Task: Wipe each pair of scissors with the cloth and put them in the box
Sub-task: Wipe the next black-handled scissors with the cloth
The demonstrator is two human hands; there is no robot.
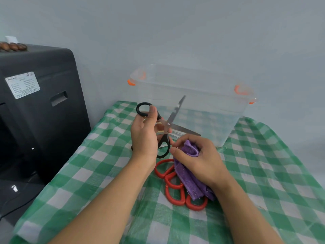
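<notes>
The box [191, 103] is clear, smooth plastic, rectangular, with orange latches at its ends, standing on a green-and-white checked tablecloth [84, 173]. In front of the box my left hand [144, 136] curls round one black oval handle loop of the black-handled scissors [167, 127], their dull steel blades spread wide in a cross (one tip up against the box wall, the other pointing right). My right hand [197, 159], just right of the scissors and nearer me than the box, clutches the purple cloth [190, 173], a fuzzy folded terry rag hanging below my palm. Beneath it, on the tablecloth, lie red-handled scissors [175, 189], only their glossy loops showing.
</notes>
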